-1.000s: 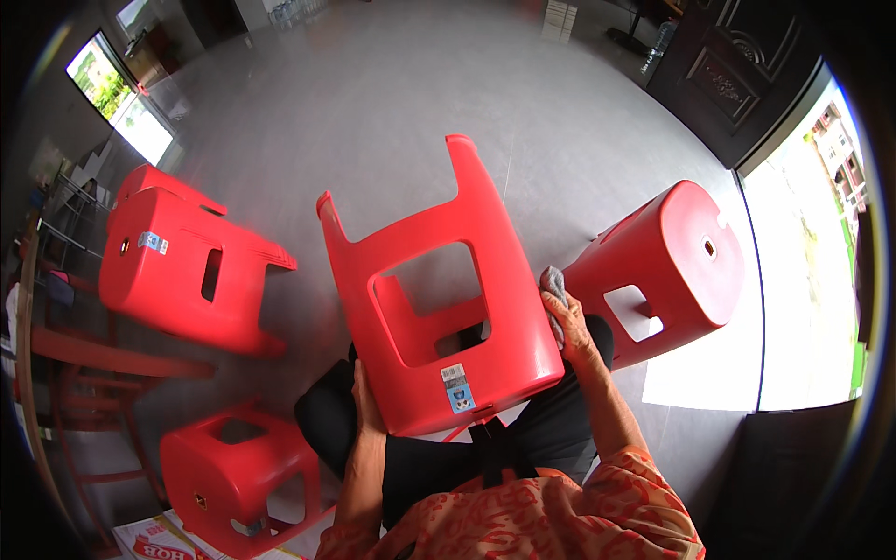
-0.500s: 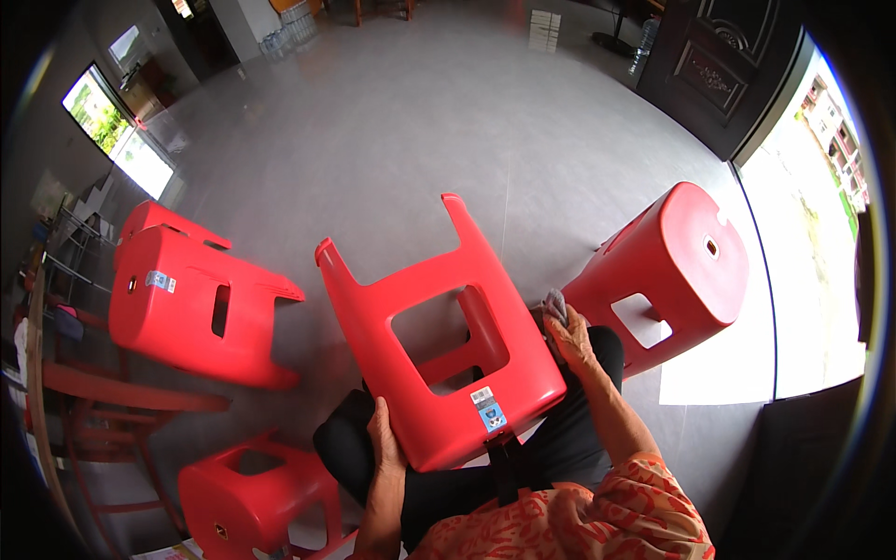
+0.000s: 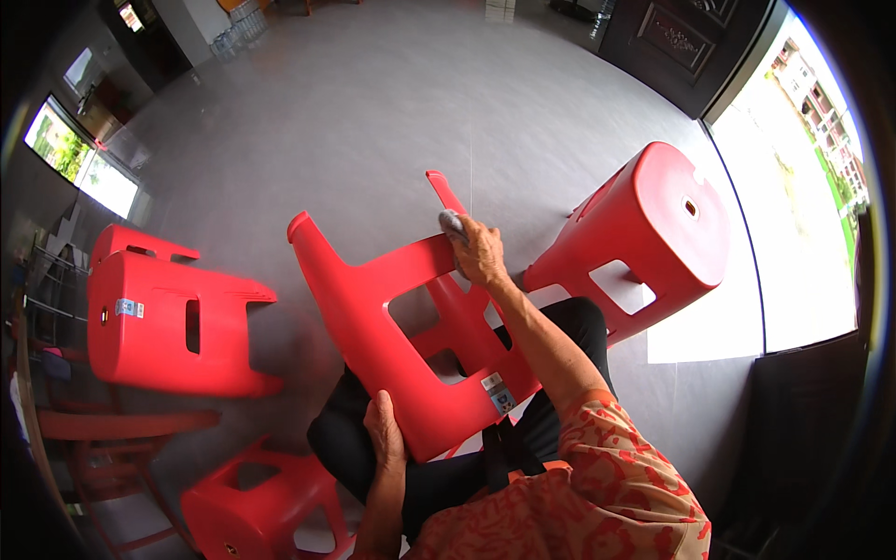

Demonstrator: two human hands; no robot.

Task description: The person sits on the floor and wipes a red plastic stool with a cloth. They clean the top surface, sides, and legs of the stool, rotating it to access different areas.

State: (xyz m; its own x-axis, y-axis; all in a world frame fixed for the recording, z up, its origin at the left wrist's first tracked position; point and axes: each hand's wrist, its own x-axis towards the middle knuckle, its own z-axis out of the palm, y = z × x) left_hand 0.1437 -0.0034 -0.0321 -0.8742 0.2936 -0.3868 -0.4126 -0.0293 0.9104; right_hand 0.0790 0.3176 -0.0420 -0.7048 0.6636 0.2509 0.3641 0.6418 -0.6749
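A red plastic stool rests across my lap, tipped on its side with its legs pointing away from me. Near its seat end, my left hand grips the lower left edge, thumb on the outer face. My right hand is closed round a grey cloth and presses it on the far right part of the stool, by the base of a leg. A blue and white sticker shows on the stool's side near the seat. The fingers under the cloth are partly hidden.
Another red stool stands to the right, beside the bright doorway. Two red stools lie on the left, and one more is at the lower left. A wooden chair stands at the left edge. The dark door is at upper right.
My right hand has moved with the cloth from the stool's right side forward and left to near its leg. The stool has tilted slightly. The whole view has shifted.
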